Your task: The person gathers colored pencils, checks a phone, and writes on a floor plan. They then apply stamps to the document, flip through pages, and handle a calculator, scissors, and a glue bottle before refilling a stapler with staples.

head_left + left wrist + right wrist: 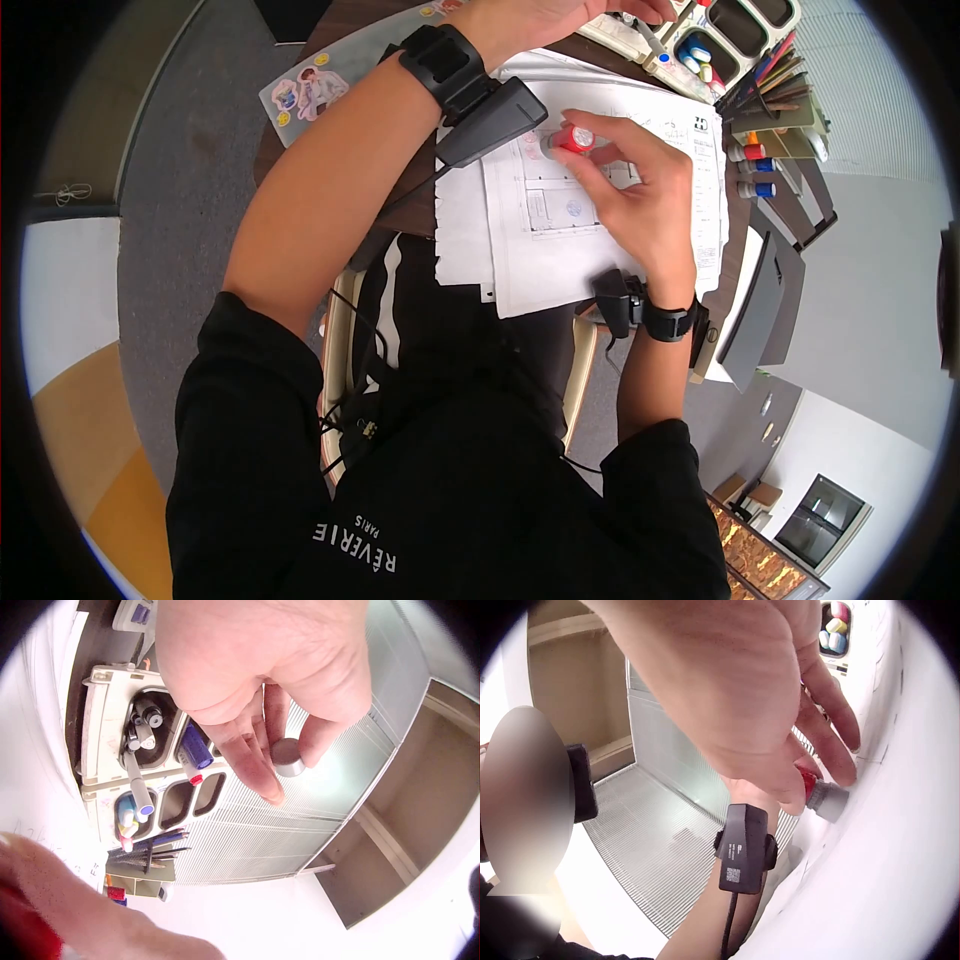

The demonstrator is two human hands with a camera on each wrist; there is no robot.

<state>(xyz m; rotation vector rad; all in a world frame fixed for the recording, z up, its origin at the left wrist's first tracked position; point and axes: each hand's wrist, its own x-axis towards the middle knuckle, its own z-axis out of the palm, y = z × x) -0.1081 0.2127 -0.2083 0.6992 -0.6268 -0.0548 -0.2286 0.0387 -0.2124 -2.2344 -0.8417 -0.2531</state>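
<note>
The right hand (645, 185) pinches a red stamp (577, 139), long axis tilted, grey end toward the printed sheet (560, 275), nearer its left edge than its right; whether they touch is unclear. The left hand (262, 675) pinches a grey cap (289, 757) near the organizer (105, 712). A wrist camera (495, 125) hangs just left of the stamp.

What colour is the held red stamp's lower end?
Grey: the stamp's lower end, clearest in the right wrist view.

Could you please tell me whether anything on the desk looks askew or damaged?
Yes: the sheets of paper lie unevenly rather than squared up, jutting past the near edge of the desk, and one lower sheet seems ragged along its edge.
</note>
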